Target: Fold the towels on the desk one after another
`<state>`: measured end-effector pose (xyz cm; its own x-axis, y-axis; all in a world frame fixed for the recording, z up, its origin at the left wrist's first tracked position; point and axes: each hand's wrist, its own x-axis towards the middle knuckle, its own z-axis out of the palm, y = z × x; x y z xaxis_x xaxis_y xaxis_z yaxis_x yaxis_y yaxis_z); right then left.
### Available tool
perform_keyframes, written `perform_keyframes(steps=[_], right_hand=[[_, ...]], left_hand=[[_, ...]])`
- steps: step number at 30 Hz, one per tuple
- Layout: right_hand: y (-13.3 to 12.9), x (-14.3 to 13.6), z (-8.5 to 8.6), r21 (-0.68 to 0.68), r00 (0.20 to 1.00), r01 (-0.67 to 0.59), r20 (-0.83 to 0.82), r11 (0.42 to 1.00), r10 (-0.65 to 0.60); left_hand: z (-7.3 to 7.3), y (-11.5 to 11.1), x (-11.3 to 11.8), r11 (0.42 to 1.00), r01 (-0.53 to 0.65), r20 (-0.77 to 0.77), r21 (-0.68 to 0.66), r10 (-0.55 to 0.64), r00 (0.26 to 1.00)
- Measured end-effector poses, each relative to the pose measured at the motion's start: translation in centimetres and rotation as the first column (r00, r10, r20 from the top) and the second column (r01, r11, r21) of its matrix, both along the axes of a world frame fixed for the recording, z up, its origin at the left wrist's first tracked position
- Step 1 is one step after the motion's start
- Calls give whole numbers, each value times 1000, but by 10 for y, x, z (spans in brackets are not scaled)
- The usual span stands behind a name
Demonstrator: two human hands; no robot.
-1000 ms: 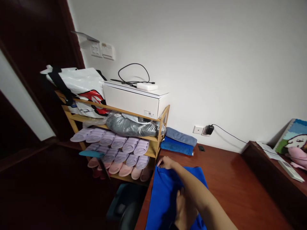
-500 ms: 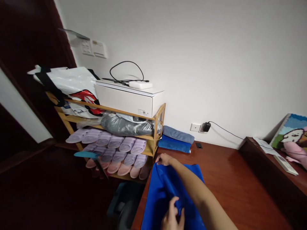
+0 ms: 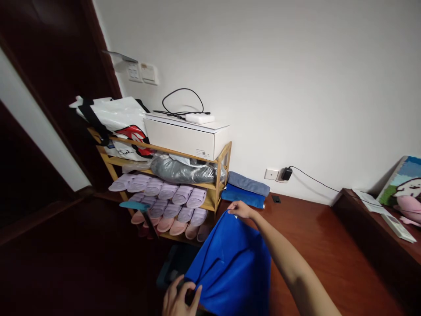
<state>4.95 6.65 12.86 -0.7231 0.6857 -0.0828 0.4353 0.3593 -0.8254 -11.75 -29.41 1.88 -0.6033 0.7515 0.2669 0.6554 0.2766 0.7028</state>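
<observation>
A bright blue towel (image 3: 233,259) is stretched between my two hands over the near left part of the brown table. My right hand (image 3: 241,210) pinches its far corner, beside a small white tag, with the arm reaching in from the lower right. At the bottom, my left hand (image 3: 180,296) is closed on the near left edge of the cloth. Creases run diagonally from that grip across the fabric. Behind my right hand, a folded blue towel (image 3: 243,196) and a grey-blue one (image 3: 249,183) lie against the wall.
A wooden shoe rack (image 3: 217,186) with several slippers stands left of the table (image 3: 315,250). On top are a white box (image 3: 184,136) and a printed bag (image 3: 115,116). A plugged-in adapter (image 3: 287,174) trails a cable right, toward a raised ledge (image 3: 362,224).
My right hand has lifted the towel's far corner slightly up and right. My left hand has moved left to the near edge, pulling the cloth taut. The view has shifted slightly.
</observation>
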Motion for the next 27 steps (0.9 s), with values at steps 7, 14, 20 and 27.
perform_keyframes(steps=[7,14,20,27], right_hand=[[-8,32,15,-59,994,23,-103,998,-29],[-14,40,29,-53,986,30,-163,998,-38],[-20,48,41,-60,981,23,-192,998,-34],[-35,57,57,-49,979,0,-202,999,-10]], left_hand=[[30,54,4,961,256,33,-103,-254,967],[31,62,-17,950,311,33,-30,-310,950],[37,54,-38,937,342,120,72,-349,930],[36,53,-34,902,431,107,-36,-425,899]])
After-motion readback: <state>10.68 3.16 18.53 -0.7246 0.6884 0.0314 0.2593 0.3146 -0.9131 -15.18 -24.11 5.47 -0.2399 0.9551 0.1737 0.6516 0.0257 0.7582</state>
